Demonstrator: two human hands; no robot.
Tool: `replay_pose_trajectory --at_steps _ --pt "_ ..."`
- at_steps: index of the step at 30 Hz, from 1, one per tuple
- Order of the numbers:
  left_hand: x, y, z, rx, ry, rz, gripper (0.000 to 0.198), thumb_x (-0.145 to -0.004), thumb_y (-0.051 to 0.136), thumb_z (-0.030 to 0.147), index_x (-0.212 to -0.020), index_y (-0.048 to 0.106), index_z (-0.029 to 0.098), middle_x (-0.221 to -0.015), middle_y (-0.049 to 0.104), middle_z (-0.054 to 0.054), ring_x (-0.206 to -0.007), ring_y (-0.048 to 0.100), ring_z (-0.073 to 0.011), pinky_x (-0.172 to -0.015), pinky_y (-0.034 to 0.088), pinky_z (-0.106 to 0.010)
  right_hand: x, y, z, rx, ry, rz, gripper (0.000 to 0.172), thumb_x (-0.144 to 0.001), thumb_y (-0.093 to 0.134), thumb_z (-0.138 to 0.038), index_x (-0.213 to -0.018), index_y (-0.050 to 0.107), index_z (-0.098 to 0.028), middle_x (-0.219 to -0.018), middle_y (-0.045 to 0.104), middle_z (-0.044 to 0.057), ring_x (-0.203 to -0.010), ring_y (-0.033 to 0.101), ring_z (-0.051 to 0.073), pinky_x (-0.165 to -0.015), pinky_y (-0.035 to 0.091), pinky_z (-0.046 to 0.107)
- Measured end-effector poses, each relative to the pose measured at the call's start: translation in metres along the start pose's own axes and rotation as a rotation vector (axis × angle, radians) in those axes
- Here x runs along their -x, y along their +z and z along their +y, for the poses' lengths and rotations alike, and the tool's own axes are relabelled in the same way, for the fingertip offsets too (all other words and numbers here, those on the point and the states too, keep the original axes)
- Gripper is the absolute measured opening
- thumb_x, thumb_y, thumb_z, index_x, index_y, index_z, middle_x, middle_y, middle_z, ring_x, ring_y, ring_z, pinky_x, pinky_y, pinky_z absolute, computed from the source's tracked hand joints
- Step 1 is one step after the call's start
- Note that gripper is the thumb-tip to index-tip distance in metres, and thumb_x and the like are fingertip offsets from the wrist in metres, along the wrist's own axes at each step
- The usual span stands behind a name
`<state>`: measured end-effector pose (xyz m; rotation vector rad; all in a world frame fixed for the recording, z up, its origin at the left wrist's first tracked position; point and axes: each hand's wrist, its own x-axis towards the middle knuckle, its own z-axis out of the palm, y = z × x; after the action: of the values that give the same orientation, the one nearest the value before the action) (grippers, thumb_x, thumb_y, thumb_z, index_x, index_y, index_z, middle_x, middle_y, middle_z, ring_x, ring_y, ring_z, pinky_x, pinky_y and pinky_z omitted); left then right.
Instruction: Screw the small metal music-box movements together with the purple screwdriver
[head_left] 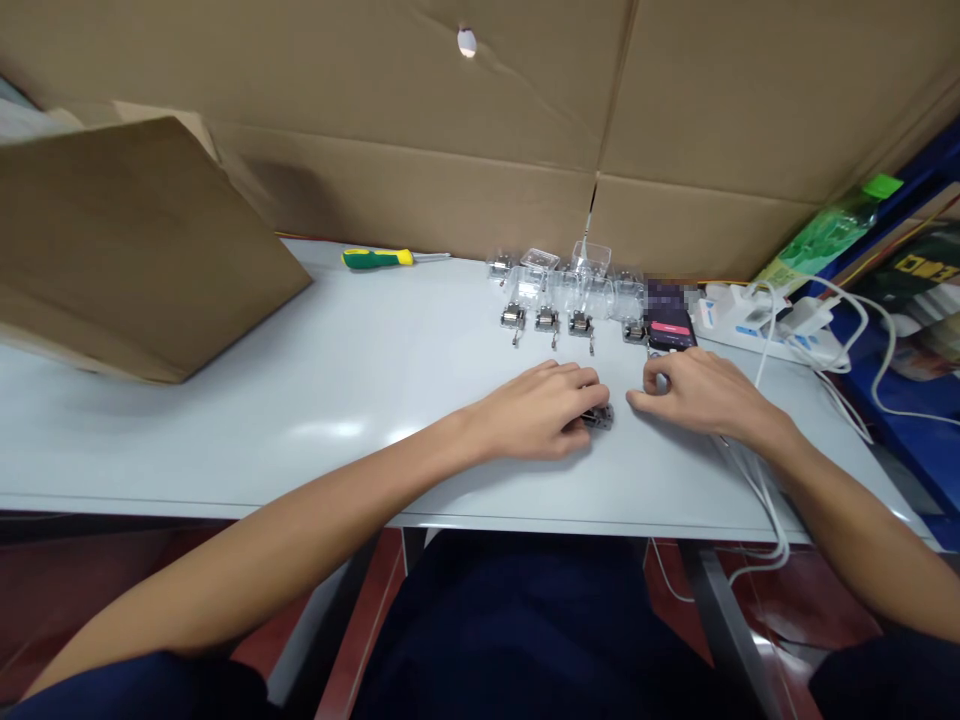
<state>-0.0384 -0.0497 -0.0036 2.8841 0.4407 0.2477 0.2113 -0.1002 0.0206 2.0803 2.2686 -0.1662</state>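
My left hand point(544, 408) is closed around a small dark metal mechanism point(600, 416) on the white table, fingertips covering most of it. A short way to the right, my right hand point(694, 392) has its fingers curled in towards the thumb; whatever they hold, if anything, is hidden. Beyond the hands stand small metal mechanisms with thin levers, among them one at the left point(513, 317), one in the middle point(547, 319) and one further right point(580, 322). Another mechanism point(634, 331) sits beside a phone point(670, 318) with a lit screen.
Clear plastic cases point(530, 287) cluster behind the mechanisms. A green-and-yellow screwdriver point(379, 259) lies near the cardboard wall point(420, 170). An open cardboard box point(142, 250) stands at left. At right are a white power strip point(780, 330) with cables and a green-capped bottle point(825, 235).
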Motion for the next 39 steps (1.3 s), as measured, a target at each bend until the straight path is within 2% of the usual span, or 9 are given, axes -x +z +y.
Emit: replay_pose_trajectory --at_steps 16,23,29,34,39 --pt "0.0 -0.001 0.0 -0.003 0.01 0.0 0.032 -0.086 0.052 0.019 -0.117 0.062 0.02 -0.111 0.068 -0.01 -0.1 0.064 -0.025 -0.091 0.047 -0.039 0.003 0.0 -0.002 -0.032 -0.021 -0.035 0.026 -0.086 0.059 -0.046 -0.088 0.075 -0.027 -0.088 0.074 0.007 -0.079 0.061 0.026 -0.063 0.034 0.034" --pt "0.0 -0.002 0.001 0.005 0.008 -0.003 0.032 -0.086 0.052 0.019 -0.116 0.063 0.019 -0.11 0.068 -0.01 -0.098 0.064 -0.0245 -0.091 0.047 -0.038 0.001 0.002 0.002 -0.112 -0.064 0.0 0.02 -0.08 0.065 -0.044 -0.083 0.073 -0.025 -0.079 0.069 0.004 -0.071 0.057 0.021 -0.065 0.035 0.033" --pt "0.0 -0.002 0.0 -0.001 0.011 -0.007 0.032 -0.086 0.052 0.019 -0.116 0.063 0.02 -0.11 0.068 -0.01 -0.1 0.064 -0.0251 -0.092 0.047 -0.039 -0.001 -0.003 0.001 -0.229 -0.111 -0.012 0.014 -0.081 0.064 -0.034 -0.077 0.071 -0.023 -0.072 0.067 0.001 -0.064 0.054 0.016 -0.062 0.035 0.031" --pt "0.0 -0.001 0.0 0.017 0.01 0.015 0.032 -0.086 0.052 0.019 -0.116 0.064 0.02 -0.109 0.068 -0.01 -0.097 0.064 -0.0249 -0.09 0.047 -0.04 -0.004 -0.009 0.007 -0.241 -0.081 -0.037 0.02 -0.082 0.067 -0.042 -0.079 0.073 -0.024 -0.06 0.061 -0.002 -0.058 0.053 0.016 -0.06 0.036 0.032" --pt "0.0 0.0 0.0 0.014 0.02 0.027 0.03 -0.086 0.052 0.019 -0.114 0.065 0.02 -0.107 0.068 -0.009 -0.096 0.063 -0.0251 -0.089 0.047 -0.04 -0.004 -0.009 0.009 -0.22 -0.117 -0.083 0.022 -0.08 0.069 -0.045 -0.085 0.076 -0.024 -0.068 0.065 -0.001 -0.06 0.055 0.016 -0.063 0.038 0.032"
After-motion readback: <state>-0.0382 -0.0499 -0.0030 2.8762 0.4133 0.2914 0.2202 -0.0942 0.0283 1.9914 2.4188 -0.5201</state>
